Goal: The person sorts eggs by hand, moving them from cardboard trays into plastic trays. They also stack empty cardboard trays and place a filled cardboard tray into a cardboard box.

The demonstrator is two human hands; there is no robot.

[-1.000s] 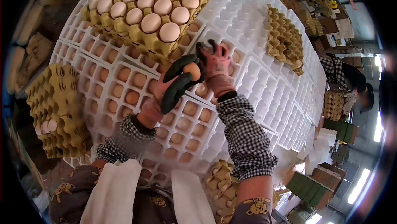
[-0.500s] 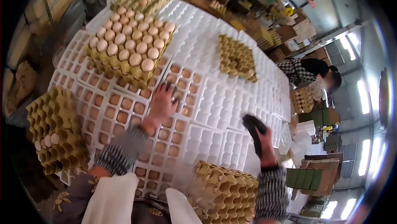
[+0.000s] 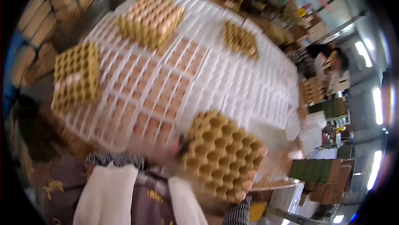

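A stack of tan pulp egg trays point(image 3: 222, 154) is tilted in front of me, its top cups showing. At its left edge is my left hand point(image 3: 172, 148), blurred by motion, with dark covering on the fingers, closed on the stack's side. My right hand point(image 3: 248, 182) grips the right edge, partly hidden behind the trays; its striped sleeve point(image 3: 237, 213) shows below. White plastic trays with eggs under their grids point(image 3: 137, 83) lie just beyond my hands.
White trays without visible eggs point(image 3: 232, 79) cover the table's right side. A pulp stack full of eggs point(image 3: 151, 15) stands at the back left, another with few eggs point(image 3: 77, 77) at the left edge. A smaller pulp stack point(image 3: 240, 39) sits farther back. A co-worker point(image 3: 305, 61) bends at the right.
Both hands have come back from over the white trays to the near pulp tray stack. That stack is now tilted and farther up in view. The camera view has shifted.
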